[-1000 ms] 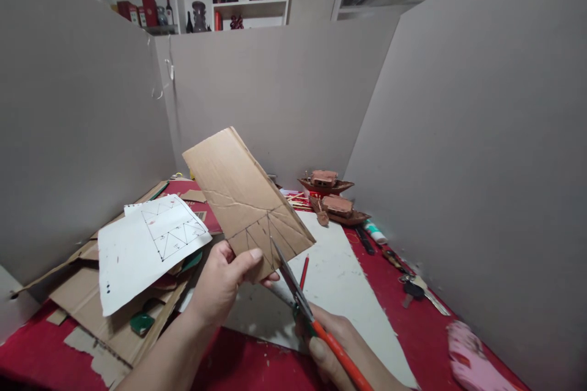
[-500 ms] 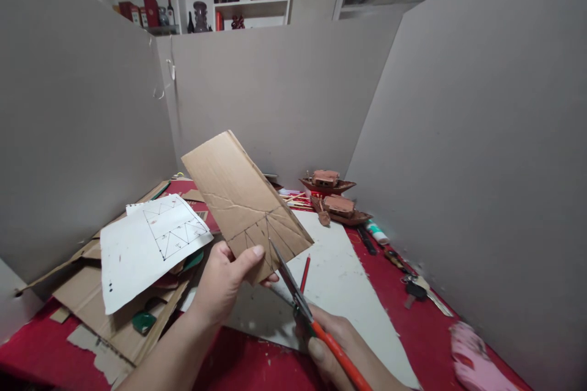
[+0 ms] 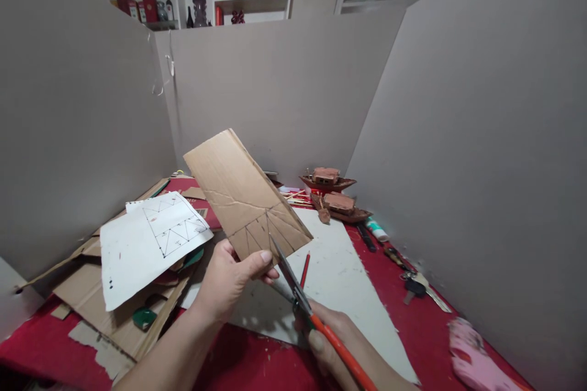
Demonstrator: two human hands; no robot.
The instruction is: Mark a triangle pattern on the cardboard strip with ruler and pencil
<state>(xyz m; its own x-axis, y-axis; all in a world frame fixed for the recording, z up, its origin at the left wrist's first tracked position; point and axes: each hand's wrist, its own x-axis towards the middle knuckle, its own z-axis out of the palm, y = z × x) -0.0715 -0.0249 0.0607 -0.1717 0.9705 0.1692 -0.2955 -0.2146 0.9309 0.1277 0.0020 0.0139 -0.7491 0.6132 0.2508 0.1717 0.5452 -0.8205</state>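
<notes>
My left hand (image 3: 233,278) pinches the lower edge of a piece of cardboard (image 3: 243,186), thumb on the front face. Dark zigzag lines are drawn across the cardboard's lower part, and a crease runs over its middle. In my right hand (image 3: 337,342) is a pair of scissors (image 3: 300,299) with red-orange on the handle. The blades are parted; the upper one lies over the drawn face near my left thumb, the other passes below the cardboard. Under them, a red pencil (image 3: 305,270) rests on a white board (image 3: 339,284).
Left, a paper sheet with a zigzag drawing (image 3: 137,244) lies over cardboard pieces (image 3: 94,293). Two brown model boats (image 3: 328,180) stand at the back right. Keys (image 3: 424,290), a white-green tube (image 3: 376,230) and a pink object (image 3: 472,354) line the right side. Grey panels (image 3: 275,98) enclose the red-covered table.
My left thumb has shifted slightly right and down along the cardboard. The view has moved a little; the scissors keep nearly the same place at the cardboard's lower edge.
</notes>
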